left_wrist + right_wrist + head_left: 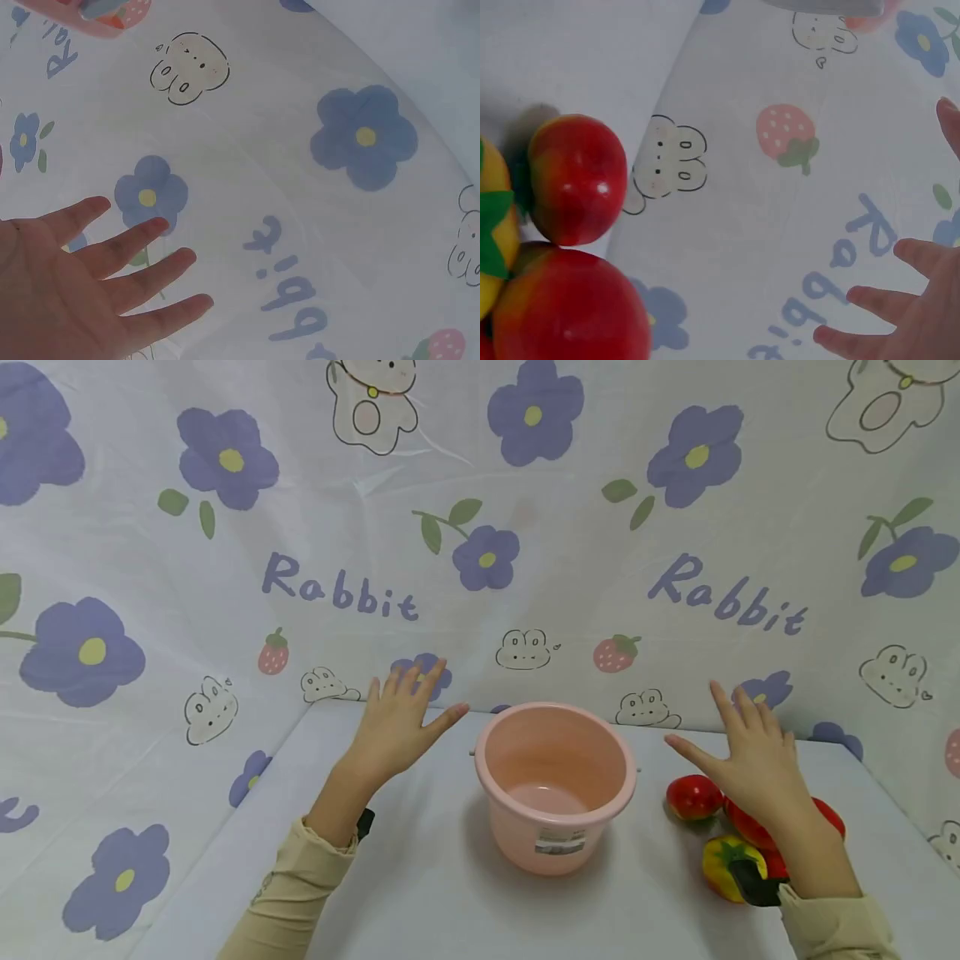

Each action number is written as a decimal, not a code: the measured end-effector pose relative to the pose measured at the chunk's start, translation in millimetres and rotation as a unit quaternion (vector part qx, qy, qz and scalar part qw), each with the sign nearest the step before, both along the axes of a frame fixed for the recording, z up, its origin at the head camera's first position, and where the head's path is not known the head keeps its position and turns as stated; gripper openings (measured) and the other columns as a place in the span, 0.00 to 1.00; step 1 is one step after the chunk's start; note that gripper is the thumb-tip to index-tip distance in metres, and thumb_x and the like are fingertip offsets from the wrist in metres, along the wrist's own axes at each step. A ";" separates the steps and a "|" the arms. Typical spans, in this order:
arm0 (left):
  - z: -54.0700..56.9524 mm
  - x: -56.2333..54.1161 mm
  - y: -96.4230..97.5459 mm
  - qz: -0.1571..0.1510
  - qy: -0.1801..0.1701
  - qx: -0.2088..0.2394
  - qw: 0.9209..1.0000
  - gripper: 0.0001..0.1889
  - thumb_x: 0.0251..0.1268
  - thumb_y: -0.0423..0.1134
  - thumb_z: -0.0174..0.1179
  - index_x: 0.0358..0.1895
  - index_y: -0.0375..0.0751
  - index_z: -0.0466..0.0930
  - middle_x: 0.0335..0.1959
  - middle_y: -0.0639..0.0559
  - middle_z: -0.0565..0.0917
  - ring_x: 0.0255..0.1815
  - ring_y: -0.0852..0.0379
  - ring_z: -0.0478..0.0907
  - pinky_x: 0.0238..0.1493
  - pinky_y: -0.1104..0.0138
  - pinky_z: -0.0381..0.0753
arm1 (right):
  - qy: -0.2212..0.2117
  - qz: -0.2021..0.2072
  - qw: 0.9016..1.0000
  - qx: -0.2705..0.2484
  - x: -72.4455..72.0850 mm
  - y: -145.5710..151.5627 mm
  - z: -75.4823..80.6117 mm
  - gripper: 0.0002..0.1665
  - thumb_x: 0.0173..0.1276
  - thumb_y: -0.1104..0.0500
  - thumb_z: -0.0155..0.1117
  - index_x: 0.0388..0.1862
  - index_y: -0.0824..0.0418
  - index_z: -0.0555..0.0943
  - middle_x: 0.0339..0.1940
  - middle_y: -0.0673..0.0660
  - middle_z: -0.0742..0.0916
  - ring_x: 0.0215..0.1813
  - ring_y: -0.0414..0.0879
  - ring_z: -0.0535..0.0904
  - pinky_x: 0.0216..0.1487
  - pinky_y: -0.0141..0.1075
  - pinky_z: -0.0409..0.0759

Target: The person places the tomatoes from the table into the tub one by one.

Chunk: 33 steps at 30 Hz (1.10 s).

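A pink plastic bucket (556, 819) with a label on its front stands upright in the middle of the white table. To its left, my left hand (397, 727) is raised over the table, fingers spread, holding nothing; the left wrist view shows its bare palm side (82, 292). My right hand (757, 760) is held up to the bucket's right with spread fingers and nothing in it. Below that hand lies a group of red fruits (694, 798) and a yellow-red one with a green top (722, 867). My right forearm partly covers the group.
Behind and beside the table (420, 893) hangs a white cloth (585, 593) printed with purple flowers, rabbits and strawberries. In the right wrist view a large round red fruit (570, 315) sits against a smaller red one (577, 180).
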State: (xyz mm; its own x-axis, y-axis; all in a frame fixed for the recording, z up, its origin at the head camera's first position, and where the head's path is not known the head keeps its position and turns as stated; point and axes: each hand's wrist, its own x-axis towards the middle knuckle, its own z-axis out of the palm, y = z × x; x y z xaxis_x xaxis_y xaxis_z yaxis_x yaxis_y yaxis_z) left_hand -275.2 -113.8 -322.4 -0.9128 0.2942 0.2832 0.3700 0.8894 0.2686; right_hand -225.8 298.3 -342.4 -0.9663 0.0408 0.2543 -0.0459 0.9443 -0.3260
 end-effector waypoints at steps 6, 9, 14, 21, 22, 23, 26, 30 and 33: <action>-8.1 1.7 2.0 -0.011 -0.024 0.055 0.998 0.41 0.69 0.72 0.38 0.78 0.53 0.50 0.76 0.41 0.62 0.78 0.39 0.56 0.74 0.37 0.55 | 0.029 -0.001 0.999 -0.037 3.0 7.9 -10.8 0.61 0.63 0.28 0.56 0.81 0.51 0.36 0.79 0.71 0.50 0.77 0.74 0.42 0.68 0.77 0.40; -13.3 3.0 2.9 -0.013 -0.048 0.093 0.994 0.42 0.68 0.73 0.36 0.78 0.53 0.50 0.76 0.45 0.63 0.77 0.41 0.58 0.73 0.39 0.60 | 0.034 -0.005 0.998 -0.055 4.9 10.6 -15.7 0.61 0.63 0.29 0.57 0.81 0.51 0.37 0.79 0.70 0.51 0.78 0.73 0.44 0.69 0.76 0.43; -21.4 7.1 5.0 -0.007 -0.113 0.151 0.982 0.44 0.64 0.77 0.35 0.78 0.56 0.49 0.78 0.48 0.58 0.79 0.43 0.54 0.75 0.41 0.59 | 0.024 -0.026 0.995 -0.097 9.5 13.6 -21.9 0.59 0.65 0.31 0.58 0.81 0.49 0.38 0.79 0.70 0.54 0.77 0.74 0.46 0.64 0.78 0.50; -32.1 9.1 10.8 -0.003 -0.150 0.260 0.954 0.41 0.64 0.75 0.42 0.75 0.56 0.58 0.71 0.45 0.70 0.69 0.42 0.71 0.64 0.44 0.75 | 0.000 -0.027 0.987 -0.156 16.8 22.4 -32.2 0.55 0.68 0.35 0.56 0.80 0.48 0.37 0.78 0.73 0.52 0.77 0.75 0.44 0.59 0.80 0.52; -33.7 9.3 11.5 -0.003 -0.150 0.270 0.951 0.40 0.65 0.73 0.43 0.74 0.55 0.59 0.70 0.44 0.71 0.67 0.42 0.72 0.63 0.44 0.76 | -0.002 -0.028 0.986 -0.164 17.9 23.8 -33.9 0.55 0.68 0.35 0.56 0.80 0.47 0.37 0.78 0.73 0.51 0.77 0.75 0.44 0.59 0.80 0.52; -35.2 9.6 12.2 -0.003 -0.151 0.279 0.948 0.40 0.66 0.72 0.43 0.74 0.54 0.60 0.69 0.44 0.72 0.66 0.42 0.74 0.62 0.45 0.77 | -0.004 -0.030 0.985 -0.172 19.2 25.5 -35.9 0.54 0.68 0.35 0.56 0.80 0.46 0.36 0.79 0.73 0.51 0.77 0.75 0.43 0.59 0.80 0.52; -39.8 11.1 14.1 0.002 -0.160 0.302 0.940 0.38 0.67 0.70 0.45 0.73 0.51 0.62 0.67 0.43 0.75 0.62 0.43 0.77 0.58 0.48 0.81 | -0.013 -0.042 0.980 -0.193 23.9 31.0 -42.2 0.53 0.69 0.37 0.55 0.80 0.45 0.35 0.79 0.73 0.48 0.77 0.75 0.40 0.58 0.81 0.52; -47.0 13.6 16.2 0.004 -0.170 0.329 0.929 0.35 0.70 0.66 0.46 0.72 0.48 0.64 0.61 0.42 0.78 0.55 0.46 0.82 0.48 0.58 0.86 | -0.022 -0.064 0.975 -0.213 29.8 37.0 -50.1 0.53 0.71 0.37 0.54 0.81 0.50 0.36 0.79 0.72 0.46 0.78 0.74 0.38 0.59 0.80 0.53; -51.7 15.8 18.0 0.003 -0.178 0.348 0.920 0.34 0.70 0.64 0.48 0.71 0.47 0.64 0.57 0.41 0.80 0.51 0.47 0.84 0.42 0.62 0.88 | -0.030 -0.084 0.971 -0.222 32.4 41.5 -56.9 0.53 0.71 0.37 0.54 0.81 0.52 0.36 0.79 0.72 0.47 0.77 0.75 0.44 0.58 0.77 0.60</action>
State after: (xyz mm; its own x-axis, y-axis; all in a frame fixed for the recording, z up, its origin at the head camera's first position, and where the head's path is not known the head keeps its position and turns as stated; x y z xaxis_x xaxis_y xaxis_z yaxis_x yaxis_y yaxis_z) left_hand -259.4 -95.9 -374.2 -0.9854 0.1489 0.0828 0.1429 0.4572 0.8778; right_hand -193.4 339.8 -399.3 -0.9493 0.2914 0.1183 0.1284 0.7026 -0.6999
